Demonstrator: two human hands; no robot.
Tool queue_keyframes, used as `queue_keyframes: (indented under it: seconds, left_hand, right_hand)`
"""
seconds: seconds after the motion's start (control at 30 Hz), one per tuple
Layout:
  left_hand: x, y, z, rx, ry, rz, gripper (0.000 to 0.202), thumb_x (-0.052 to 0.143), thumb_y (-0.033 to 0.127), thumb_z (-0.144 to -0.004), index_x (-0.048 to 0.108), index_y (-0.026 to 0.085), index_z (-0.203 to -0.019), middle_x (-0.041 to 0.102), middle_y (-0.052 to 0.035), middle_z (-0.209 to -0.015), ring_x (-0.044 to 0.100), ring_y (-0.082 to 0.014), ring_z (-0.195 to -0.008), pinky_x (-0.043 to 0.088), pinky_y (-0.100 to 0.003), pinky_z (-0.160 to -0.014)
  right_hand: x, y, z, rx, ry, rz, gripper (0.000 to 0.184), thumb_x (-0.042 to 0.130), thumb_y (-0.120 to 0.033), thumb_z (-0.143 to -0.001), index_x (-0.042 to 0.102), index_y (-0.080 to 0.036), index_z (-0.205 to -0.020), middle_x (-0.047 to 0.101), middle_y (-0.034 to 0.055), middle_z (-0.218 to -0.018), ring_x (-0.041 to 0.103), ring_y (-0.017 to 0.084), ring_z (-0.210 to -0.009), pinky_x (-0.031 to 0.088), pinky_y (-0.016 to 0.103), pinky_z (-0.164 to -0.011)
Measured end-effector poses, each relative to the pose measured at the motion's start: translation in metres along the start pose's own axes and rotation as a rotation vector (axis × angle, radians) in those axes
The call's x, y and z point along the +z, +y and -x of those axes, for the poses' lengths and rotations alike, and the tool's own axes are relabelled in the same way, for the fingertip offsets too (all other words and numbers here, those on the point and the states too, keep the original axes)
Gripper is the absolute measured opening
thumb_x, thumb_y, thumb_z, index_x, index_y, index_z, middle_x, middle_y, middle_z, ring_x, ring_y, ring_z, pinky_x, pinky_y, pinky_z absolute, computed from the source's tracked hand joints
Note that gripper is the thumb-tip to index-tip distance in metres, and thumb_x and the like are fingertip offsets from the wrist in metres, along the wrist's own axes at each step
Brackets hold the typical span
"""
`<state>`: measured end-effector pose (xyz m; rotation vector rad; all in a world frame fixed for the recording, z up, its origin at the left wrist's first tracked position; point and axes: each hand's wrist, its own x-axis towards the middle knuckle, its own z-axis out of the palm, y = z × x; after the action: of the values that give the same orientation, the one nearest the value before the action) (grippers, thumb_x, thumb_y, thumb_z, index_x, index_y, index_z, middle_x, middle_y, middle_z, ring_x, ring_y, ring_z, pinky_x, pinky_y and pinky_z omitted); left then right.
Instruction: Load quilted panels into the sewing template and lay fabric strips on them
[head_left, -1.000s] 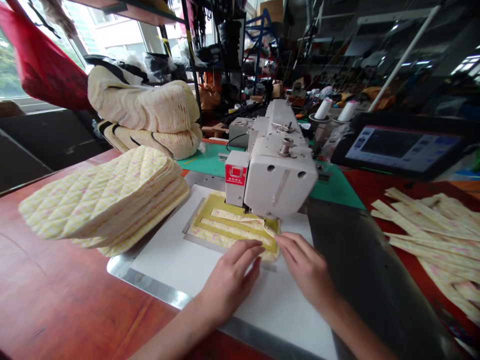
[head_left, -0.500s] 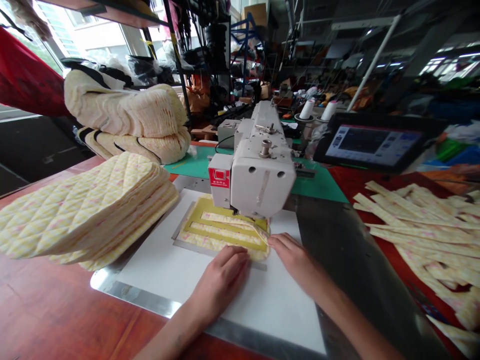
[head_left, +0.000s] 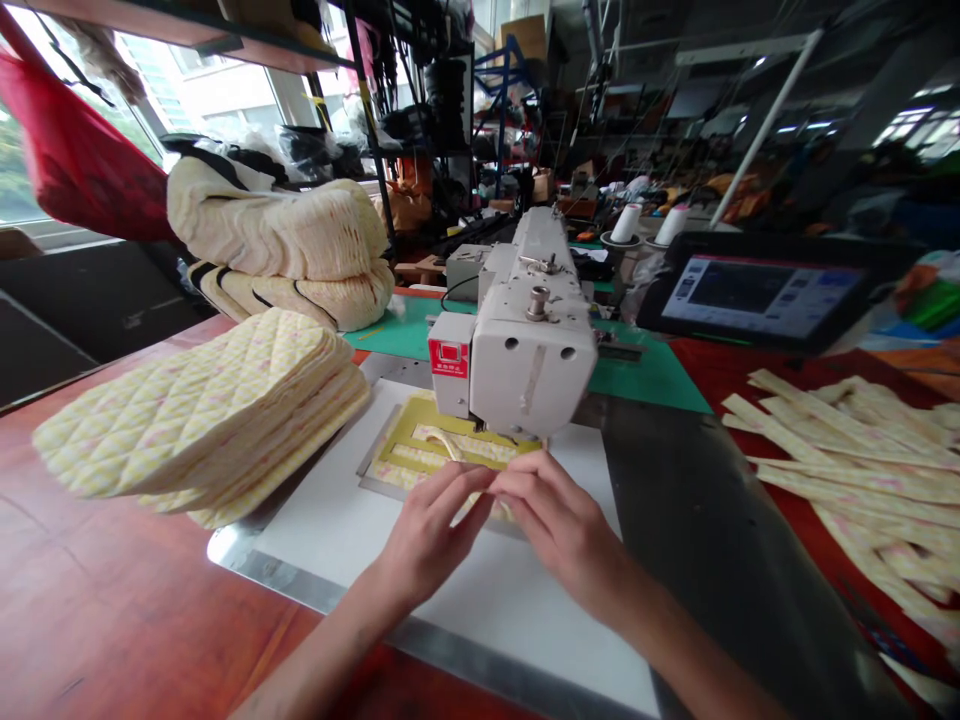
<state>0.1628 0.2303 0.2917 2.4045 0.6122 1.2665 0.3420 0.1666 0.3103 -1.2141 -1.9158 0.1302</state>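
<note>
My left hand (head_left: pixel 429 525) and my right hand (head_left: pixel 561 520) meet fingertip to fingertip just in front of the sewing machine head (head_left: pixel 529 350). Both are closed in a pinch on a narrow yellow-patterned fabric strip (head_left: pixel 444 440), whose far part curls up above the work. Below it lies a yellow slotted template (head_left: pixel 405 432) over a quilted fabric piece (head_left: pixel 399 474), partly covered by my hands. The template rests on a white sheet (head_left: pixel 322 510). My fingers hide the strip's near end.
A stack of quilted pieces (head_left: pixel 187 400) stands at the left, with bundled cream fabric (head_left: pixel 300 230) behind it. Loose fabric strips (head_left: pixel 832 450) lie on the right, below a control screen (head_left: pixel 765 290). Two thread cones (head_left: pixel 626 223) stand behind the machine.
My right hand has moved left from the template's right edge to meet my left hand, bringing the strip along. The strip now curls upward. The view has shifted slightly.
</note>
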Motion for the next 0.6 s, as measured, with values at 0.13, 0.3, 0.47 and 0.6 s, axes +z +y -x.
queue_keyframes:
  seconds: [0.13, 0.3, 0.47, 0.6]
  left_hand:
    - [-0.003, 0.002, -0.007, -0.227, 0.085, 0.156, 0.009, 0.065, 0.022, -0.097, 0.070, 0.016, -0.101, 0.076, -0.0062, -0.090, 0.072, -0.0143, -0.080, 0.057, -0.022, -0.077]
    - [0.002, -0.001, -0.003, -0.437, 0.034, 0.401, 0.019, 0.063, 0.032, -0.099, 0.071, 0.015, -0.099, 0.075, -0.0064, -0.088, 0.072, -0.0156, -0.079, 0.059, -0.023, -0.075]
    - [0.006, -0.003, 0.001, -0.455, 0.089, 0.476, 0.017, 0.065, 0.030, -0.097, 0.066, 0.014, -0.104, 0.070, -0.0046, -0.084, 0.067, -0.0128, -0.075, 0.057, -0.021, -0.072]
    - [0.006, -0.006, 0.000, -0.416, 0.090, 0.518, 0.016, 0.065, 0.028, -0.097, 0.066, 0.013, -0.095, 0.070, -0.0055, -0.085, 0.068, -0.0121, -0.075, 0.058, -0.020, -0.072]
  right_hand:
    - [0.015, 0.008, -0.006, 0.216, 0.162, -0.259, 0.017, 0.062, -0.027, -0.093, 0.064, -0.020, -0.108, 0.065, 0.0013, -0.103, 0.064, 0.001, -0.091, 0.055, 0.007, -0.084]
    - [0.030, 0.017, -0.001, 0.525, 0.131, -0.556, 0.029, 0.068, -0.041, -0.088, 0.068, -0.015, -0.101, 0.068, 0.0038, -0.098, 0.067, 0.003, -0.088, 0.056, 0.007, -0.081]
    - [0.030, 0.016, -0.003, 0.640, 0.107, -0.740, 0.038, 0.073, -0.046, -0.082, 0.068, -0.012, -0.097, 0.068, 0.0047, -0.093, 0.068, 0.004, -0.085, 0.056, 0.006, -0.077]
    - [0.029, 0.015, -0.004, 0.614, 0.113, -0.769, 0.034, 0.072, -0.044, -0.083, 0.067, -0.012, -0.092, 0.067, 0.0033, -0.090, 0.066, 0.002, -0.083, 0.054, 0.003, -0.077]
